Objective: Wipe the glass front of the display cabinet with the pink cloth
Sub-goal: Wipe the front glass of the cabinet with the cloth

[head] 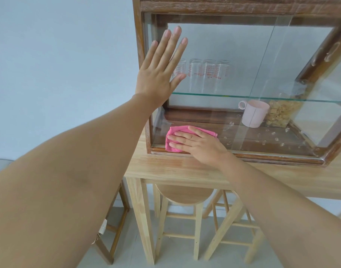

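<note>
my right hand (199, 143) is spread flat, fingers straight and pointing left, pressing the pink cloth (170, 139) against the glass front (214, 78) at its lower left corner; the cloth sits folded under the palm and fingers, not pinched, its lower edge touching the bottom rail of the display cabinet (243, 5). my left hand (162, 68) is wide open too, holding nothing, with the fingers up near the upper left part of the pane by the wooden frame; i cannot tell if the palm actually touches the glass. behind the pane, a row of clear glasses (204, 73) with red markings stands on a glass shelf (262, 97), partly hidden by my left hand. below it, on the cabinet floor to the right, a pale pink mug (254, 114) stands just beside a clear jar (280, 113) of something tan. the cabinet rests on a light wooden tabletop (175, 169). a round wooden stool (183, 194) is tucked underneath, over pale floor tiles, and a plain pale wall (59, 55) fills the left.
</note>
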